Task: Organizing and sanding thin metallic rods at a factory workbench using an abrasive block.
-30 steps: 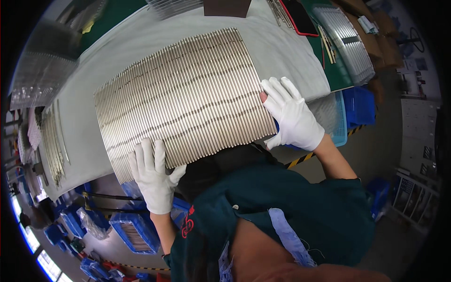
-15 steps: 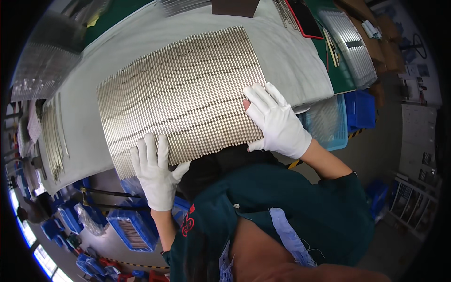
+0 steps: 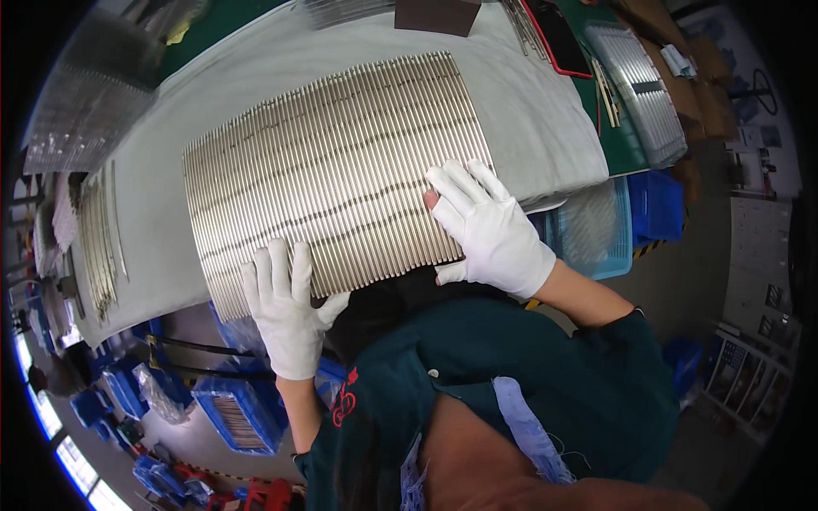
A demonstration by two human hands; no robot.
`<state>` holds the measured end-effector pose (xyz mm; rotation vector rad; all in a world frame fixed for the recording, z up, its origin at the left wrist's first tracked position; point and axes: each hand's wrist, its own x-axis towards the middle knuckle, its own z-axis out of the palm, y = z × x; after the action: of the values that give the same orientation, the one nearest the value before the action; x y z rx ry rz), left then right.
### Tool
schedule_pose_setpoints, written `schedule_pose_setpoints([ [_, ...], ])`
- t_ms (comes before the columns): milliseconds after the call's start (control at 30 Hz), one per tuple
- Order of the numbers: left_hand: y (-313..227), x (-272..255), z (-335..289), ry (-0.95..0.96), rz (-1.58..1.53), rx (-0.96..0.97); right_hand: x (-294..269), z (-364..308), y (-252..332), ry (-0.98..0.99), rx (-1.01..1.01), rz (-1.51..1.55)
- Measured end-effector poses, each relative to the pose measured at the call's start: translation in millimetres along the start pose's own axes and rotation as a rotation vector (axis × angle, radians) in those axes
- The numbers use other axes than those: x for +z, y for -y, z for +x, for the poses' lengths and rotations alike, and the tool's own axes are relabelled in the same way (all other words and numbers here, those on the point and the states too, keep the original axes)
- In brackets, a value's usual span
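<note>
A wide row of thin silvery metal rods (image 3: 332, 162), laid side by side, covers the middle of a table with a pale cloth (image 3: 537, 128). Dark lines run across the rods. My left hand (image 3: 285, 307), in a white glove, rests with spread fingers on the near left edge of the row. On the near right part lies my right hand (image 3: 490, 226), also gloved, its fingers stretched out over the rod ends. One bare fingertip shows through that glove. Neither hand grips a rod; both lie flat.
A dark box (image 3: 437, 15) and a red-edged phone (image 3: 558, 36) stand beyond the rods. More loose rods (image 3: 100, 243) lie at the left. Clear plastic trays (image 3: 639, 89) sit at the far right, above a light-blue basket (image 3: 618, 243). Blue crates (image 3: 239, 417) stand on the floor.
My right hand has slid a little to the left along the rods, its fingers still flat. My left hand stays at the near left edge. The whole view has shifted slightly.
</note>
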<state>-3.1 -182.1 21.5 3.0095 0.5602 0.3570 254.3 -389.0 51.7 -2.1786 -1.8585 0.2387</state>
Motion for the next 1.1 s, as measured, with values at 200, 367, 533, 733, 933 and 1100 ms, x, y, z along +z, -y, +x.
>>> schedule_pose_setpoints([
  [200, 0, 2, -1, -0.002, 0.006, -0.002, 2, 4, 3, -0.002, -0.004, 0.016],
  [367, -1, 1, -1, -0.004, 0.01, -0.004, 3, 3, 2, -0.026, -0.062, 0.015],
  [533, -1, 0, 1, -0.012, 0.007, 0.004, 8, 1, -5, -0.043, -0.14, 0.015],
  [733, -1, -2, 2, 0.018, -0.014, 0.004, -12, -10, -38, -0.159, -0.102, 0.023],
  [933, 0, 0, 1, -0.016, 0.032, 0.02, -25, -36, -53, -0.061, -0.014, -0.14],
  [1100, 1, 1, -1, 0.008, 0.026, 0.01, -10, -44, -46, 0.026, -0.117, -0.109],
])
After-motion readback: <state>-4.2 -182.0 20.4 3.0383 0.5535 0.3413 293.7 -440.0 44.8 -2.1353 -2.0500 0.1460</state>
